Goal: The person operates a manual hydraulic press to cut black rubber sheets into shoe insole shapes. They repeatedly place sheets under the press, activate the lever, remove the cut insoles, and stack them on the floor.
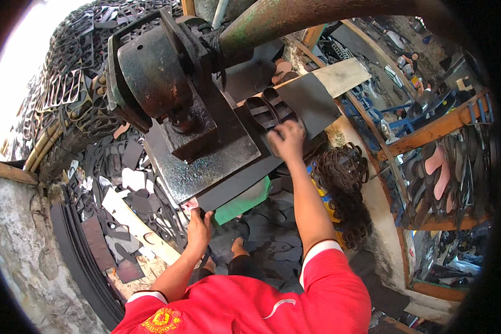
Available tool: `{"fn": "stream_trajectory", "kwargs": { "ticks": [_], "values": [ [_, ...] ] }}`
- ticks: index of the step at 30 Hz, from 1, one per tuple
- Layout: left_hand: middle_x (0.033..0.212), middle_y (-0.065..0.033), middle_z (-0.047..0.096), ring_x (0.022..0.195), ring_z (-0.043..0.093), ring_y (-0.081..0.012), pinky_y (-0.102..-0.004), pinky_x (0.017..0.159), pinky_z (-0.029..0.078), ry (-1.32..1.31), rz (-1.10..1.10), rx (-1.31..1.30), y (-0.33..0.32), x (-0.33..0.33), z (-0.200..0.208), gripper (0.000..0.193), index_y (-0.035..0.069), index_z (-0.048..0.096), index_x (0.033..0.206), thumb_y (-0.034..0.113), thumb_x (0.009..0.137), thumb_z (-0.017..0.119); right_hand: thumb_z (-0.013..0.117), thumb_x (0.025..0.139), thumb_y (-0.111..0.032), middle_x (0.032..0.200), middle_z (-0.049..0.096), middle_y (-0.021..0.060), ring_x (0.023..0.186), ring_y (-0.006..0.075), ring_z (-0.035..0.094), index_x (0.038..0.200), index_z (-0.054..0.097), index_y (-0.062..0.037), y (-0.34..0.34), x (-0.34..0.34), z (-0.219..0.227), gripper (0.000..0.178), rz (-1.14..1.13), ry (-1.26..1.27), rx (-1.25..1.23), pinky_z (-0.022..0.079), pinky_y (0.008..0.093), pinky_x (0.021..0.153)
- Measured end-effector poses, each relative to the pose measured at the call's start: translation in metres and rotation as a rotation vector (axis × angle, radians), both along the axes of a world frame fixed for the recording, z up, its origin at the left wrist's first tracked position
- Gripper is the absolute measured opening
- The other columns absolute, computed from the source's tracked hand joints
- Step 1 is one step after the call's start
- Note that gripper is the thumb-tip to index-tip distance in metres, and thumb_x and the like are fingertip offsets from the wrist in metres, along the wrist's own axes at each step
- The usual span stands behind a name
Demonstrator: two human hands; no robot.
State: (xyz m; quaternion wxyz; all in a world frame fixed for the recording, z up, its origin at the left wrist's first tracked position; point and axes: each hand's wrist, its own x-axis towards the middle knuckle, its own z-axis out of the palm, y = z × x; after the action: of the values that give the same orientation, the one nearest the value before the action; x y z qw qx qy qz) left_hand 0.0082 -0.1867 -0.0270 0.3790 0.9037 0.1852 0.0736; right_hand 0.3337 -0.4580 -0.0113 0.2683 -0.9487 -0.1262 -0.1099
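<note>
My right hand [288, 138], slightly blurred, curls its fingers at the near end of a dark, sole-shaped cutting die [274, 106]. The die has crossbars and lies on a black sheet [314, 103] to the right of the press. My left hand [199, 229] is at the near left corner of the heavy press plate [206, 167]. Its thumb stands apart from the fingers, next to a small pinkish-white piece [191, 204]. What the left fingertips touch is hard to make out. A dark board edge [234, 186] shows under the plate.
The press head [156, 72] stands before me, with a thick pipe [295, 22] above. Green sheet [242, 200] hangs below the plate. Tangled black strips [342, 183] hang at right, near wooden shelves [437, 133]. Offcuts [131, 189] pile up at left beside a rough wall [16, 234].
</note>
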Motion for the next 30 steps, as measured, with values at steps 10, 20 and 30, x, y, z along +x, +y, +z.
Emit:
{"fn": "stream_trajectory", "kwargs": {
  "ticks": [10, 20, 30],
  "values": [
    [0.1, -0.0309, 0.067, 0.089, 0.065, -0.0542, -0.0574, 0.075, 0.052, 0.214, 0.049, -0.102, 0.038, -0.061, 0.008, 0.037, 0.002, 0.052, 0.12, 0.033, 0.103, 0.063, 0.076, 0.091, -0.022, 0.14, 0.055, 0.0163, 0.134, 0.0364, 0.049, 0.118, 0.071, -0.0054, 0.024, -0.135, 0.108, 0.032, 0.006, 0.0, 0.302, 0.038, 0.0492, 0.112],
    [0.109, -0.0107, 0.074, 0.089, 0.072, -0.0177, -0.0322, 0.074, 0.06, -0.029, 0.359, -1.226, 0.154, -0.014, -0.04, 0.027, -0.001, 0.068, 0.122, 0.018, 0.103, 0.061, 0.083, 0.084, -0.027, 0.131, 0.064, 0.0265, 0.129, 0.0399, 0.057, 0.112, 0.065, -0.0045, 0.218, -0.343, 0.08, 0.04, 0.311, 0.494, 0.443, 0.046, 0.0465, 0.107],
    [0.101, -0.0091, 0.073, 0.085, 0.07, -0.0167, -0.0312, 0.077, 0.061, -0.127, 0.513, -1.366, 0.143, -0.011, -0.038, 0.023, -0.005, 0.071, 0.113, 0.011, 0.098, 0.066, 0.081, 0.084, -0.024, 0.137, 0.054, 0.0282, 0.123, 0.0461, 0.055, 0.112, 0.058, -0.0026, 0.266, -0.337, 0.001, 0.042, 0.257, -0.015, -0.088, 0.05, 0.0515, 0.099]
  ]
}}
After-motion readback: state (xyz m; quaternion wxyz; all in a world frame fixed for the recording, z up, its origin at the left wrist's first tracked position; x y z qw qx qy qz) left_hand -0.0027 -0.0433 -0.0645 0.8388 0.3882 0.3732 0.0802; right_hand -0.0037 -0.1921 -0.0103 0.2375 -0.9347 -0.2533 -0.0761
